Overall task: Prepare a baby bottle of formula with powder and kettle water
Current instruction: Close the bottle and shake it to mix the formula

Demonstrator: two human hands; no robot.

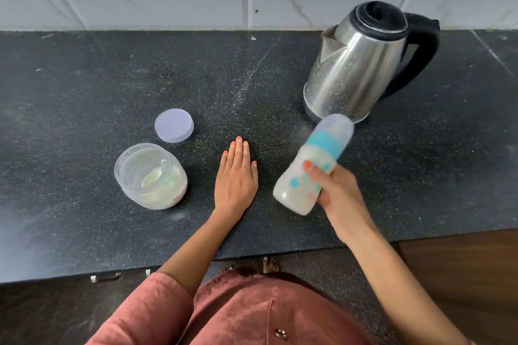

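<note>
Clearly a bottle [313, 166] already capped and full of milky liquid, held tilted in the air above the counter [84, 92], cap end pointing up and away toward the kettle [361, 64], base down near the heel of the right hand [335, 190]. Blurred along its length, so probably mid-shake, mixing powder into water. Wrapped by the right fingers [311, 169] around the lower body, thumb side hidden behind it, one orange nail showing on the printed wall.

Likely light plastic, stiff enough not to give under the grip, yet noticeably weighted by the liquid sloshing inside. Smooth and rounded, maybe slick if any water sits on the outside; cannot tell from here. Best taken around the body as now, below the blue collar [322, 145], never by the clear cap [336, 127] alone, which may only be pressed on and could pop off. Not fragile, but a loose collar would leak during shaking.

Off to the other side of the bottle, the left hand [236, 179] flat on the counter, palm down, fingers straight and together, gripping nothing. Beyond its little-finger side, an open jar [150, 176] of powder with a scoop [165, 171] inside. Past the jar, away from the fingertips, the loose lid [173, 125] lying on the counter. Kettle standing upright just beyond the bottle's cap, lid shut.
</note>
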